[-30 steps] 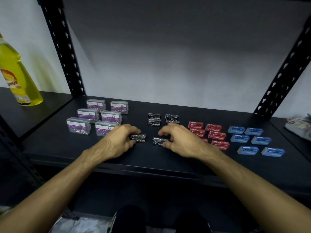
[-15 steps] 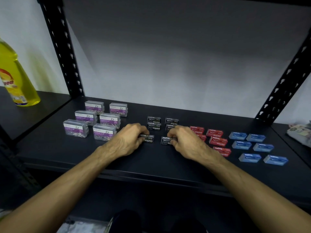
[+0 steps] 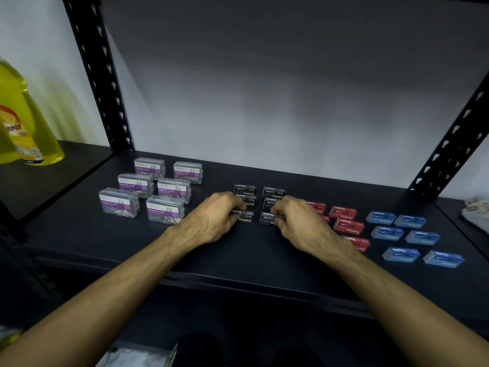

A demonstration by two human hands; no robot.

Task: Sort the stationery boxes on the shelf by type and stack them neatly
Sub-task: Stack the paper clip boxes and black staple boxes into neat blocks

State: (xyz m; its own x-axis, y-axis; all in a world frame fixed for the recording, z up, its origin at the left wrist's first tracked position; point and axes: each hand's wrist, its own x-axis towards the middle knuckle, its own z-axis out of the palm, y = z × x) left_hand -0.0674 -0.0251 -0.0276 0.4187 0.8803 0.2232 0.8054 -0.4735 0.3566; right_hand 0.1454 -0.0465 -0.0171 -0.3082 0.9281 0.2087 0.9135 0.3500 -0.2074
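Four groups of small boxes lie on the black shelf (image 3: 132,242). Several clear paper clip boxes (image 3: 165,213) with purple labels sit at the left. Black staples boxes (image 3: 246,191) are in the middle, red staples boxes (image 3: 348,225) to their right, blue boxes (image 3: 402,254) at the far right. My left hand (image 3: 211,221) grips the front left black staples box (image 3: 244,219). My right hand (image 3: 301,223) grips the front right black staples box (image 3: 267,218). Both boxes rest on the shelf, just in front of the other black boxes. My right hand hides part of the red group.
A yellow bottle (image 3: 21,128) stands on the neighbouring shelf at the far left. Perforated black uprights (image 3: 98,75) rise at both back corners. A pale packet (image 3: 476,215) lies at the right edge. The shelf's front edge runs below my wrists.
Both hands have slid the two front black staples boxes a little away from me, closer to the other black boxes, and closer to each other.
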